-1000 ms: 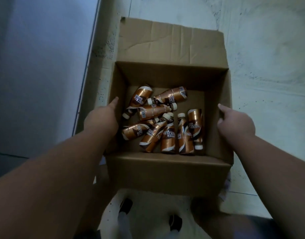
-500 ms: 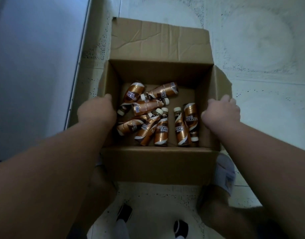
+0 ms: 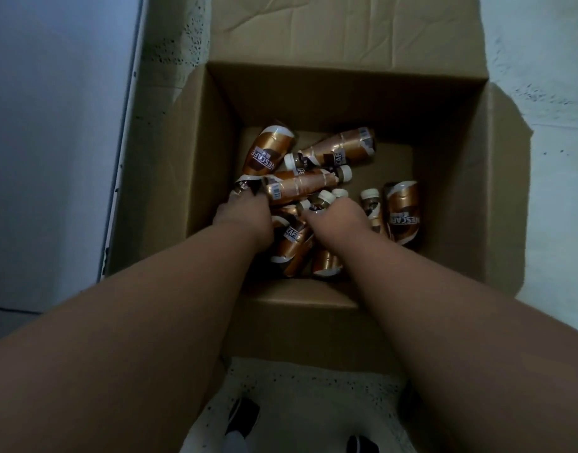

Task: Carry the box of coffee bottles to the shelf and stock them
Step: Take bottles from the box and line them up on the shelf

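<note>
An open cardboard box (image 3: 454, 197) sits on the floor right below me, flaps folded out. Several brown-and-gold coffee bottles (image 3: 401, 213) with white caps lie jumbled on its bottom, mostly to the left and front. Both my hands are down inside the box among them. My left hand (image 3: 245, 215) is curled over the end of a bottle at the left of the pile. My right hand (image 3: 338, 222) is closed round the neck of a bottle (image 3: 324, 200) whose white cap pokes out above my knuckles. My forearms hide the front bottles.
A pale wall or panel (image 3: 52, 125) runs along the box's left side. Speckled light floor tiles (image 3: 549, 76) lie to the right and behind. My feet in dark shoes (image 3: 242, 416) stand just in front of the box.
My hands left the box's side walls and reached down into the pile of bottles. The view has moved closer to the box.
</note>
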Demonstrator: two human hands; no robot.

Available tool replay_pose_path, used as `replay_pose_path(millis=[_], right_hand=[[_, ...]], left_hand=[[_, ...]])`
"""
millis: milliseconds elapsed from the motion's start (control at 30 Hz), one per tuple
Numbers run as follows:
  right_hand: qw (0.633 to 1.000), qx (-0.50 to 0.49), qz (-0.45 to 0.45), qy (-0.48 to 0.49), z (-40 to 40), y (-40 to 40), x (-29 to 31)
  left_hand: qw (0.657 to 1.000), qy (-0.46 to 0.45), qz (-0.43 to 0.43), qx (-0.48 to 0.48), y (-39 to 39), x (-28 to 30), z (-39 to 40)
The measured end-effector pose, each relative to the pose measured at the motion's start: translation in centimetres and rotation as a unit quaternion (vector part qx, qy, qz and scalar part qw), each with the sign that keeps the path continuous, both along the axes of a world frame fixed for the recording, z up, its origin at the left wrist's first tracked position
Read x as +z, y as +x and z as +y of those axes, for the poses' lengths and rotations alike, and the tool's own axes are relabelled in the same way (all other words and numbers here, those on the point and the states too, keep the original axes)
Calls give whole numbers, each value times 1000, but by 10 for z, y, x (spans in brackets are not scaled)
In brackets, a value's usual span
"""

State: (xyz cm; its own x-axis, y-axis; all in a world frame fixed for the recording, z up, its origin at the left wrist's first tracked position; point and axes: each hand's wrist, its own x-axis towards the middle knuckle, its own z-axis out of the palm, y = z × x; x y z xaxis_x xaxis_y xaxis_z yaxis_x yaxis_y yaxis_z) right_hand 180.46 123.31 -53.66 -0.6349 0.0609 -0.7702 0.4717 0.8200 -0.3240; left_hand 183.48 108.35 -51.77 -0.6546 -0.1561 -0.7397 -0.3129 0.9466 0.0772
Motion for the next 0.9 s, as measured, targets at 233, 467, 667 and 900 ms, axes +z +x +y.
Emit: replay_pose_path(millis=[233,467,667,900], right_hand=[[994,-97,-29,37,-13,-21,-21],[987,-82,98,-101,-5,1,11],[956,-105,152,-227,3,-5,126],[897,-93,125,-414,-53,47,306]], left_hand=[[998,47,-37,-15,0,-30,-8],[957,187,-108,193,10,4,-16],[804,428,-2,413,36,119,-28],[624,555,223,503,127,277,-41]])
